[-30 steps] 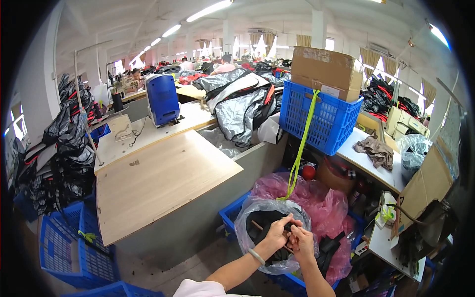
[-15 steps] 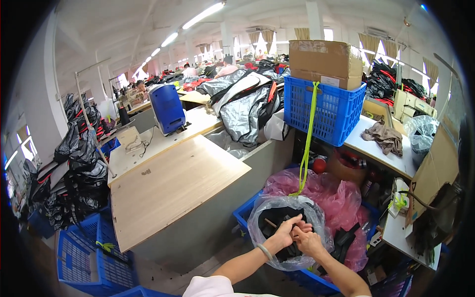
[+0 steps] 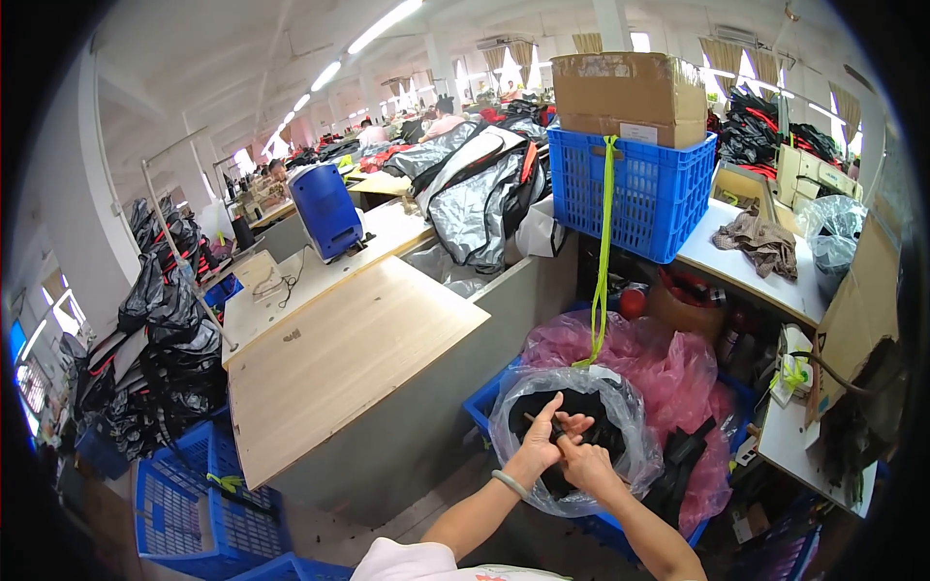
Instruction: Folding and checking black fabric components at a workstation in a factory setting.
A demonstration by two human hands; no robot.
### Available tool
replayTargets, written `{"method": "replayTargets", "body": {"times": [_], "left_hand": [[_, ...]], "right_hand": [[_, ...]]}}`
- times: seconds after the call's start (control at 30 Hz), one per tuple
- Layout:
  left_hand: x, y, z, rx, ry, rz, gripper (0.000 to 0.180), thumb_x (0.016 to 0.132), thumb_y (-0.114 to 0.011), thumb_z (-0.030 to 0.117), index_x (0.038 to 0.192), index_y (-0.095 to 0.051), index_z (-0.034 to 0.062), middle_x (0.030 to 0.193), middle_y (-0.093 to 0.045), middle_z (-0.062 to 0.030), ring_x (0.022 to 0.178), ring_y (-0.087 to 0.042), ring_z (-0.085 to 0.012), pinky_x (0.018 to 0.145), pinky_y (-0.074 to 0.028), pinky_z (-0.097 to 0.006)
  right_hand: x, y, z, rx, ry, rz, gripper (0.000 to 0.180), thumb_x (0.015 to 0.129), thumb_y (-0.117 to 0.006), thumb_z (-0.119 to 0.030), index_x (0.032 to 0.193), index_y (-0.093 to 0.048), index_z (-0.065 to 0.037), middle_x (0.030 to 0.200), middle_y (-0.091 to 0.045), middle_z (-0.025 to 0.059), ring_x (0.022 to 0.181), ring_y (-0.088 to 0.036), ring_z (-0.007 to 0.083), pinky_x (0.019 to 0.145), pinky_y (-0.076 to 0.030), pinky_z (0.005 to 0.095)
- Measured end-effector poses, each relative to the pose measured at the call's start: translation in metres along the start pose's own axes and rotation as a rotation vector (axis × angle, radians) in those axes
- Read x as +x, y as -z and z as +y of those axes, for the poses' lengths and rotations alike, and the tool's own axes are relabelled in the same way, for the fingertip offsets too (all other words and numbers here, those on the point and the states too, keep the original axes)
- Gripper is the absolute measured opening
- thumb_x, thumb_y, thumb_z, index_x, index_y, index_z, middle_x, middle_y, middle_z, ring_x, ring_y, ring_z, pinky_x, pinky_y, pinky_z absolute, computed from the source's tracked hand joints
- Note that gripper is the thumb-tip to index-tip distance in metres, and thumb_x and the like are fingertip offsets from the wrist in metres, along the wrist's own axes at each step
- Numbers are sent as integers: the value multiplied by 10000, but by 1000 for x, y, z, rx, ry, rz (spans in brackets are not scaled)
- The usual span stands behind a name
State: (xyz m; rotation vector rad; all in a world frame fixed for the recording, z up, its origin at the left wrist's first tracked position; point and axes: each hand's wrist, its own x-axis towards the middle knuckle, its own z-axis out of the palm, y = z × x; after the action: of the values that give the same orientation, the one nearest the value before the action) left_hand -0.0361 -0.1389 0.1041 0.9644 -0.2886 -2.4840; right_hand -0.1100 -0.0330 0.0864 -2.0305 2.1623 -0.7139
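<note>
Over a clear plastic bag (image 3: 504, 426) with its mouth folded wide, both hands work close together. My left hand (image 3: 539, 447), a light bangle on its wrist, is turned palm up, with the thumb raised and the fingers partly curled. A small dark piece (image 3: 558, 430) shows between its thumb and fingers; its kind is too small to make out. My right hand (image 3: 591, 469) meets it from the right, fingers bent in and fingertips at that piece. Dark pieces (image 3: 604, 436) fill the bag below. Just left of the raised thumb a thin brownish stick (image 3: 530, 416) shows, partly hidden.
The bag rests on a blue crate (image 3: 480, 405) with pink plastic (image 3: 668, 378) and black strips (image 3: 683, 460). A yellow-green strap (image 3: 603, 261) hangs from an upper blue crate (image 3: 630, 194) carrying a cardboard box (image 3: 630, 97). A wooden tabletop (image 3: 349, 358) stands left; more blue crates (image 3: 208, 494) sit lower left.
The whole view has shifted slightly. My hands stay together over the bag; the left fingers look more curled, and a dark piece now shows between the hands.
</note>
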Motion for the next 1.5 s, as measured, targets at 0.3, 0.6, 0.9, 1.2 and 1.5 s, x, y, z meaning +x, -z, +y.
{"method": "replayTargets", "body": {"times": [0.3,0.6,0.9,1.2,1.5], "left_hand": [[21,20,-2,-31,-15,9,428,826,-635,444,587,-490,120,614,-573,-66,764,-635,-276,728,-526,-453],[2,9,-21,-40,-244,-98,375,876,-601,331,622,-445,104,520,-470,-65,574,-607,-272,748,-547,-441],[-2,-1,-24,4,-272,-223,347,903,-536,297,628,-461,100,561,-529,-99,757,-631,-362,789,-504,-476],[2,8,-30,51,88,-142,315,851,-636,310,626,-513,127,657,-598,-61,855,-643,-280,854,-479,-444],[20,96,-88,249,34,-57,354,862,-613,243,585,-430,120,525,-468,-58,811,-619,-303,816,-493,-388]], "right_hand": [[-29,5,-7,249,-58,-22,572,712,-596,-109,1266,-470,-185,653,-623,156,608,-621,348,558,-491,455],[-33,-10,-5,-20,-77,40,639,735,-576,-106,1333,-386,-224,674,-624,153,550,-619,324,457,-466,450],[-16,16,-5,-34,-82,66,435,792,-531,-155,1216,-476,-241,699,-624,129,608,-599,369,586,-472,521],[-48,9,-4,62,-185,-25,443,759,-512,-93,1195,-476,-164,620,-613,156,557,-616,359,483,-469,471],[-74,-79,8,82,-273,-46,87,727,-567,-123,788,-596,-68,691,-644,115,638,-649,306,536,-508,436]]}}
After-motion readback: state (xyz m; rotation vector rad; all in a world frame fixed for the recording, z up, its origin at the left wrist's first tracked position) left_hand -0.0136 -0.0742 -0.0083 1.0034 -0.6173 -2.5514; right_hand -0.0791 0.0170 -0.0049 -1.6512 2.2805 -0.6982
